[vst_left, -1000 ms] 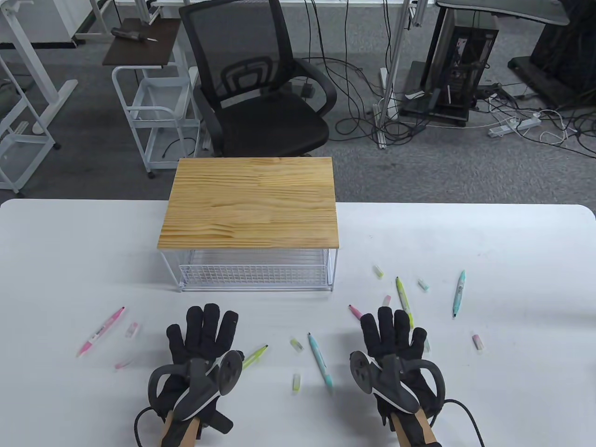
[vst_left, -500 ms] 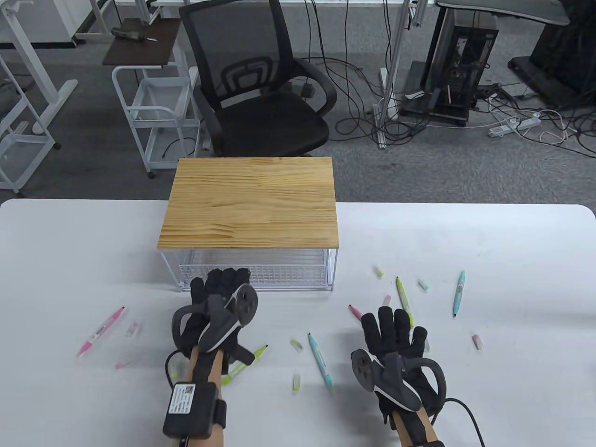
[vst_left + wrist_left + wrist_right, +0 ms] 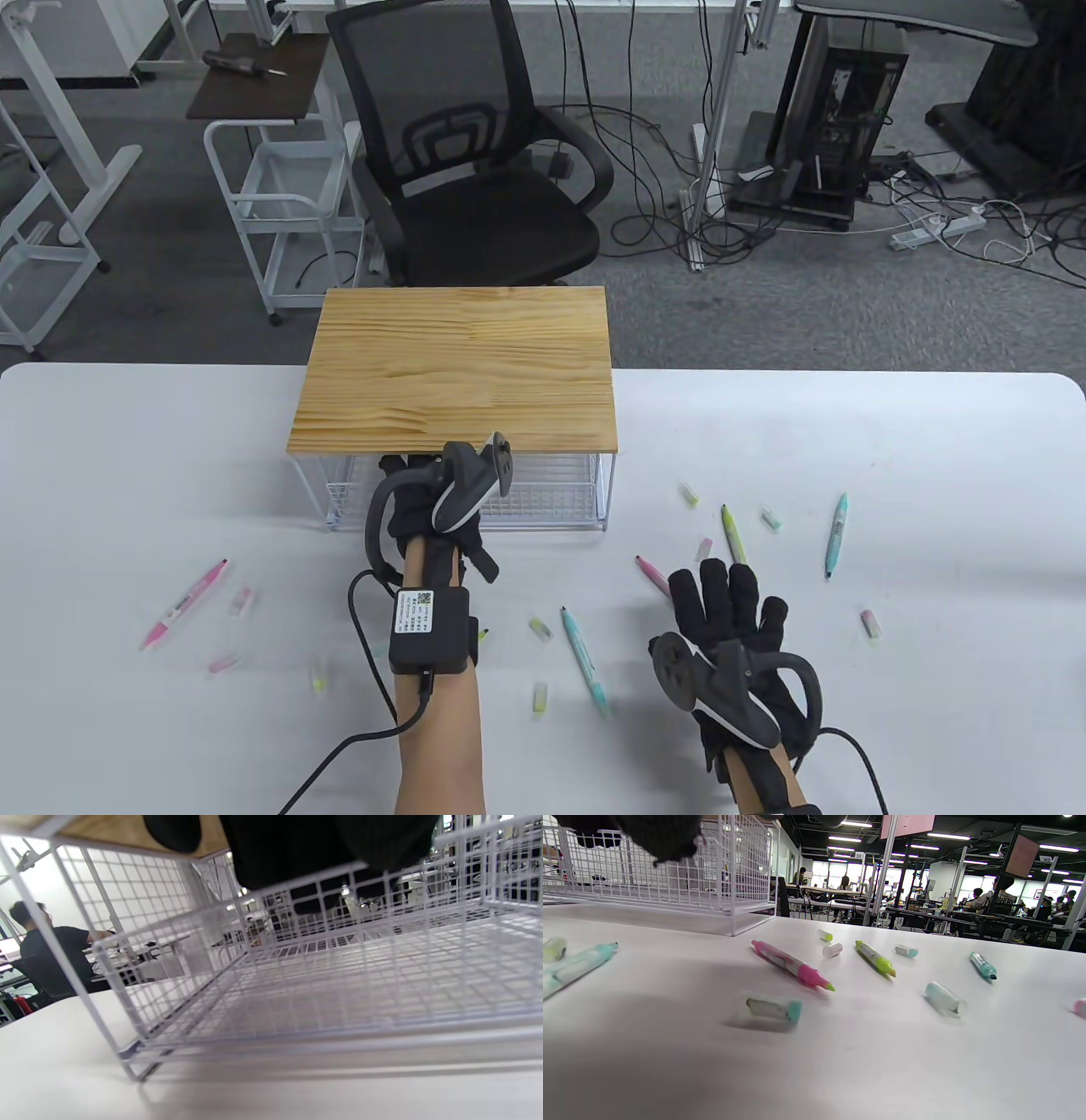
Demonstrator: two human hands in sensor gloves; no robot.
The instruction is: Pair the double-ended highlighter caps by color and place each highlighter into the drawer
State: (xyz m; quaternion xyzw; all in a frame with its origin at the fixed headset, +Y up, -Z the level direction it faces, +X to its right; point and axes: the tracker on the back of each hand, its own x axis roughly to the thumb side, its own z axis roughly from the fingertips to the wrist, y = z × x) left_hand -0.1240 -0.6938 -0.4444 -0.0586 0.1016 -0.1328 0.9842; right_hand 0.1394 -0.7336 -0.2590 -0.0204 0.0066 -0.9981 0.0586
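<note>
A: Left hand (image 3: 428,509) is reaching to the front of the white wire-mesh drawer (image 3: 543,497) under the pale wooden top (image 3: 458,373); fingers are hooking over its top wire in the left wrist view, gripping it.

B: Right hand (image 3: 730,611)?

A: Lying flat on the white table (image 3: 933,441), fingers spread, holding nothing.

B: Highlighters?

A: All lying loose on the table. Blue highlighter (image 3: 584,658) is running near-to-far between the hands. Pink highlighter (image 3: 184,604) is lying diagonal at left. Yellow-green highlighter (image 3: 732,533) and teal highlighter (image 3: 836,523) are pointing roughly away, right of the drawer. Small caps (image 3: 540,697) are scattered around.
</note>
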